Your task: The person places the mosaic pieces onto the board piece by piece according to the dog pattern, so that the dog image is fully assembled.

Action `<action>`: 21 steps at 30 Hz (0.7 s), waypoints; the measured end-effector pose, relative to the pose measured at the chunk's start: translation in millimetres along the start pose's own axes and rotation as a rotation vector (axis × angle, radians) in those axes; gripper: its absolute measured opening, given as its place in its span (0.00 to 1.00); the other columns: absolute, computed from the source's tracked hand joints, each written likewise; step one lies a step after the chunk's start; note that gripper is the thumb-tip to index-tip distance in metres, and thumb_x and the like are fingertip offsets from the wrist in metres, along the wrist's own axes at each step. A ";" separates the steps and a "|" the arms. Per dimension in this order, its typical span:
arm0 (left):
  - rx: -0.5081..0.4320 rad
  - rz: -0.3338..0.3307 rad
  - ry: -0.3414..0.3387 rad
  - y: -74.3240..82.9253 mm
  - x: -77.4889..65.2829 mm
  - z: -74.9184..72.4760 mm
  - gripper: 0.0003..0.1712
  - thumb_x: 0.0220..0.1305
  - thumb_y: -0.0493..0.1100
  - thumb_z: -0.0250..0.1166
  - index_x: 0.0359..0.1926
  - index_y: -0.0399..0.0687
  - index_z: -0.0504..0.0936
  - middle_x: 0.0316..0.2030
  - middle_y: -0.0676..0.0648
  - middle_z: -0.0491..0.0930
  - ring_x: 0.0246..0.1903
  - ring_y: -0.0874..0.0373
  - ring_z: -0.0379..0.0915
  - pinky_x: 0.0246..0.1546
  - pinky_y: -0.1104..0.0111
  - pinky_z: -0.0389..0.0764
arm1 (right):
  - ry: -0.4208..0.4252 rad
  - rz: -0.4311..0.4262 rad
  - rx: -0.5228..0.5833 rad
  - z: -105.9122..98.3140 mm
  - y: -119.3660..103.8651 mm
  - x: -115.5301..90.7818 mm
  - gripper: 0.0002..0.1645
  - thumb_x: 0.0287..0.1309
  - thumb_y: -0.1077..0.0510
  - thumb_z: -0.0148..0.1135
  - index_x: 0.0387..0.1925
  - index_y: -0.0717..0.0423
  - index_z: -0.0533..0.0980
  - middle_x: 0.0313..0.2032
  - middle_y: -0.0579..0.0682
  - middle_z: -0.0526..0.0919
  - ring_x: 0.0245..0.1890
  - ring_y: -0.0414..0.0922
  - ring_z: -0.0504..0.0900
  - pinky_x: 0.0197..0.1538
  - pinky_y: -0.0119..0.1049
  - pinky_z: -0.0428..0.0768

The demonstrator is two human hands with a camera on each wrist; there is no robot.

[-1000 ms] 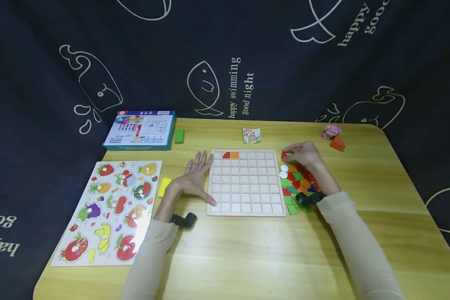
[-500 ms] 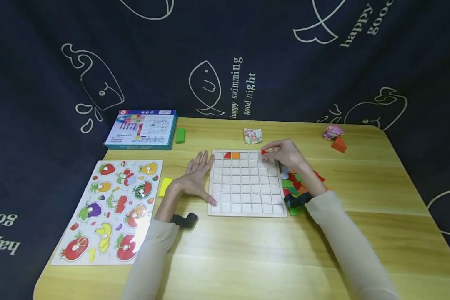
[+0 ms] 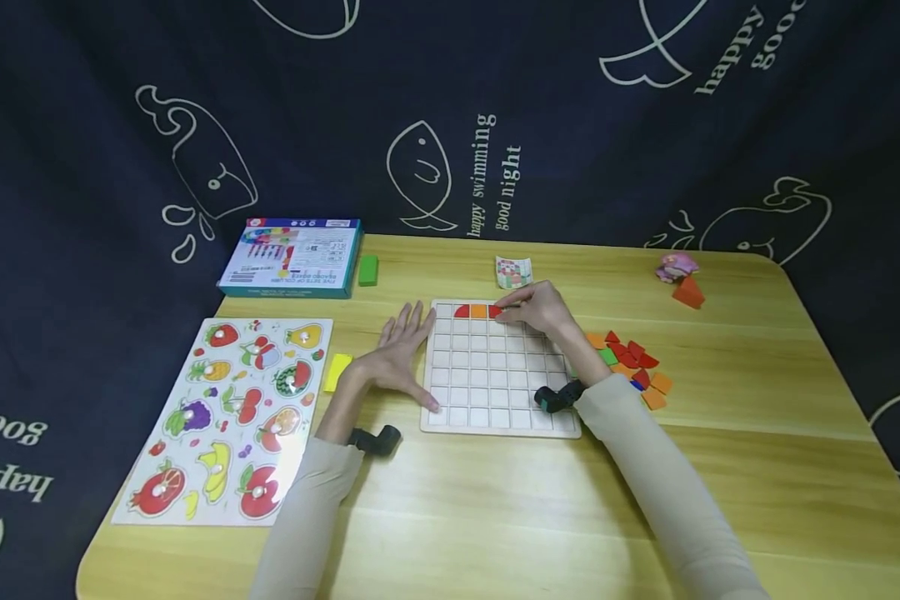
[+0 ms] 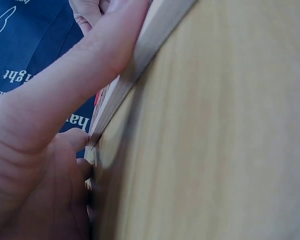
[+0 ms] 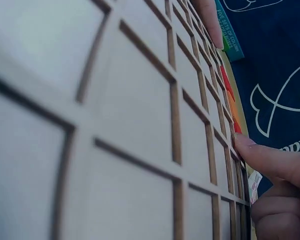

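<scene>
A white wooden grid board (image 3: 471,374) lies in front of me. My left hand (image 3: 393,358) is spread along its left edge, thumb and fingers touching the frame; the left wrist view shows the thumb (image 4: 90,65) against the board's side. My right hand (image 3: 543,312) pinches a red tile (image 3: 494,312) at the top row of cells. Directly left of that tile sit an orange square tile (image 3: 479,312) and a red quarter-circle tile (image 3: 462,312). In the right wrist view, the thumb tip (image 5: 245,140) is right at the red tile.
Loose coloured tiles (image 3: 630,358) lie right of the board, partly behind the right arm. A small pattern card (image 3: 513,272) lies behind it. On the left are a fruit puzzle board (image 3: 221,421), a blue box (image 3: 291,258), a green block (image 3: 368,271) and a yellow block (image 3: 337,372).
My right hand has carried the red tile leftward from the tile pile to the top row, beside the orange tile. The left hand has stayed on the board's edge.
</scene>
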State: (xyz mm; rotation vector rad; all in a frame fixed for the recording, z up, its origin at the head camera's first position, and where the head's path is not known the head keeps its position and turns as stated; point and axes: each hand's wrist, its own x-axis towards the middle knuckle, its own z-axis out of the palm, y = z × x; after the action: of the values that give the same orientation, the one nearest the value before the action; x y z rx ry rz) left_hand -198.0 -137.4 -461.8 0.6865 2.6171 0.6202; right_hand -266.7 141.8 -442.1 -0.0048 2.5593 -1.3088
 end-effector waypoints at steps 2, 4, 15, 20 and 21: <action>-0.007 0.003 -0.002 1.3 0.0 0.5 0.90 0.22 0.74 0.77 0.76 0.51 0.27 0.75 0.41 0.18 0.75 0.45 0.12 0.75 0.48 0.24 | -0.006 0.001 -0.005 -1.0 1.5 -0.1 0.13 0.45 0.55 0.77 0.36 0.51 0.87 0.21 0.41 0.80 0.19 0.41 0.55 0.24 0.33 0.54; -0.005 0.007 -0.004 2.4 0.5 1.3 0.90 0.22 0.75 0.77 0.76 0.51 0.27 0.75 0.41 0.18 0.75 0.45 0.12 0.75 0.48 0.24 | -0.011 0.001 -0.009 -2.4 2.9 -0.2 0.13 0.44 0.56 0.77 0.36 0.51 0.87 0.16 0.41 0.76 0.18 0.41 0.54 0.24 0.33 0.54; -0.001 0.009 -0.005 5.8 2.4 -0.2 0.90 0.23 0.74 0.78 0.76 0.50 0.27 0.75 0.41 0.18 0.75 0.45 0.12 0.75 0.48 0.24 | -0.016 -0.004 0.061 -17.2 6.0 -9.3 0.19 0.42 0.57 0.78 0.41 0.52 0.86 0.21 0.38 0.77 0.19 0.41 0.53 0.24 0.34 0.53; -0.008 0.010 -0.001 3.7 1.5 -0.5 0.90 0.23 0.74 0.77 0.76 0.50 0.27 0.75 0.40 0.18 0.75 0.45 0.11 0.74 0.48 0.23 | 0.040 -0.013 0.032 -61.1 24.4 -37.0 0.21 0.49 0.54 0.74 0.47 0.53 0.84 0.11 0.41 0.57 0.13 0.41 0.54 0.18 0.33 0.54; -0.012 0.010 -0.002 2.9 1.1 -0.3 0.90 0.23 0.74 0.77 0.76 0.50 0.27 0.75 0.41 0.18 0.75 0.45 0.11 0.74 0.48 0.23 | 0.056 -0.005 -0.009 -73.6 32.8 -45.6 0.21 0.50 0.52 0.73 0.48 0.53 0.83 0.11 0.41 0.57 0.13 0.42 0.55 0.17 0.34 0.55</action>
State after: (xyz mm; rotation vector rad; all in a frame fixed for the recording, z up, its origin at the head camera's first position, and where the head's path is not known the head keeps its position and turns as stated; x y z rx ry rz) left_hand -197.9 -134.7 -460.3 0.6963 2.6080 0.6375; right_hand -236.2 225.4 -416.6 0.0243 2.6136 -1.3175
